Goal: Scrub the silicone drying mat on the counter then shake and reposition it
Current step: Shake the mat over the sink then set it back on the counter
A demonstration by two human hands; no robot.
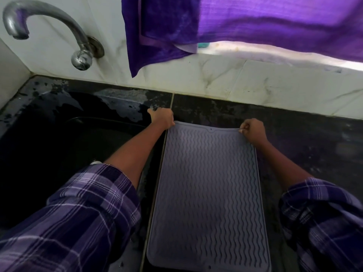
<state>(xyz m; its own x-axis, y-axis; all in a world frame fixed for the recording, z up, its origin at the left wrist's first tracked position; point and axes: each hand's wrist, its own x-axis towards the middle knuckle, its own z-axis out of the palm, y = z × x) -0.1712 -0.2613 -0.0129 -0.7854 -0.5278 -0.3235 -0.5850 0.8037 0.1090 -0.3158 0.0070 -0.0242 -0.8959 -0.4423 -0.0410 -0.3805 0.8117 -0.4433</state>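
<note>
On the bench, right of the sink:
mat: grey silicone drying mat, wavy ribbed face up, lying flat lengthwise away from the person; small hole at the middle of the far edge; near edge at the bottom of the view.
mat position: on the dark bench, its left edge along the seam beside the sink, far edge short of the wall.
left hand: left hand at the mat's far-left corner, fingers curled over the corner and gripping it; fingertips hidden under the hand.
right hand: right hand at the far-right corner, fingers curled, pinching the mat's far edge between thumb and fingers.
hands: both holding the far corners, well apart, one at each side of the mat.
sleeves: purple plaid sleeves rolled up on both forearms.
sink: dark sink left of the mat, wet patches on the bench behind it.
tap: metal tap on the wall above the sink, spout curving left.
cloth: purple cloth hanging over the tiled wall behind the bench.
curtain: purple curtain top right, over a bright sill.
</note>
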